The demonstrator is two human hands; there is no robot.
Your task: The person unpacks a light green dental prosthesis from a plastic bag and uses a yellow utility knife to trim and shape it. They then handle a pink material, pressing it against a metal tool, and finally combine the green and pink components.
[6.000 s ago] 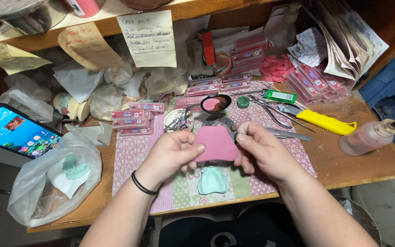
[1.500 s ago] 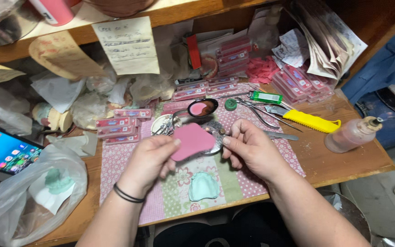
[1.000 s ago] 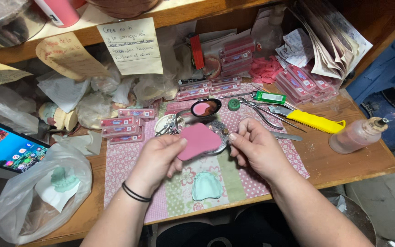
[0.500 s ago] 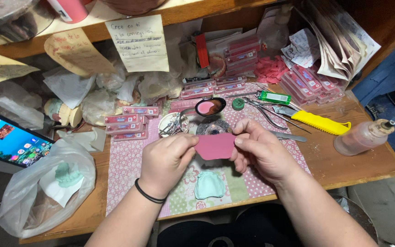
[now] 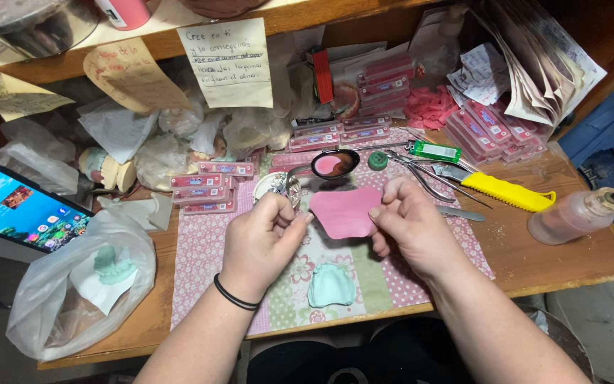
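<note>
Both hands hold a flat pink wax sheet (image 5: 342,210) a little above the patterned mat (image 5: 200,249). My left hand (image 5: 261,238) pinches its left edge, and my right hand (image 5: 410,224) pinches its right edge. Below the sheet a pale green dental cast (image 5: 330,284) lies on the mat. A small dark bowl with pink material (image 5: 334,163) stands just beyond the sheet.
A yellow-handled tool (image 5: 507,191), metal pliers (image 5: 421,173) and a plastic squeeze bottle (image 5: 575,215) lie at the right. Pink flat boxes (image 5: 211,185) are stacked left and behind. A phone (image 5: 19,213) and a plastic bag with another green cast (image 5: 83,284) sit at the left.
The pink sheet has been turned in my hands, from tilted to nearly level, and its outline looks more rounded. Both hands stay over the mat's middle.
</note>
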